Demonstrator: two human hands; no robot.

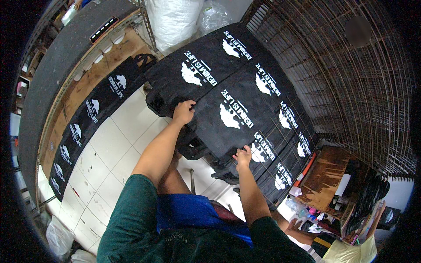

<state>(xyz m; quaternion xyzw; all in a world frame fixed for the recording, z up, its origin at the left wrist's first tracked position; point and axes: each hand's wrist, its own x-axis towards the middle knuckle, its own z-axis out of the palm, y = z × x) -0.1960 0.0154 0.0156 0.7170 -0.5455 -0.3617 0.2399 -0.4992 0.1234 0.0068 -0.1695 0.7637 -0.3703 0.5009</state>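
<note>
Your left hand (184, 112) and right hand (243, 157) curl at the near edge of the black printed fabric (245, 98), spread before you; whether either pinches cannot be told; probably soft, limp, best held by its edges

From here: white block-capital lettering plus white graphic, repeated across the black fabric (215, 90). Same print down the black strip (87, 122) at left. Green shirt (184, 243): small faint lettering, illegible.
</note>
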